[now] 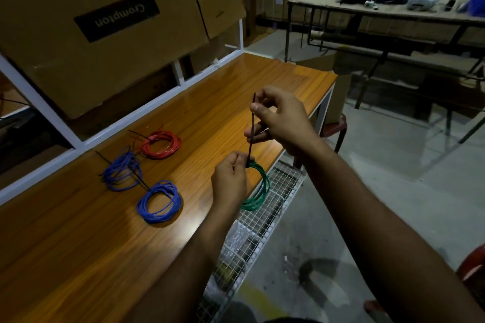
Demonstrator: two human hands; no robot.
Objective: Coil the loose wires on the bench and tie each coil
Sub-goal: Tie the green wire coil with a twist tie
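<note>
Green coil [258,189] held off the bench [78,231] edge, left hand [229,181] pinching its top to keep the loops bunched while right hand [282,118] grips the black tie [251,128] tail upright, apparently to cinch; three tied coils [160,200] lie aside.

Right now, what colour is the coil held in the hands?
Green coil, seen best in the head view.
</note>
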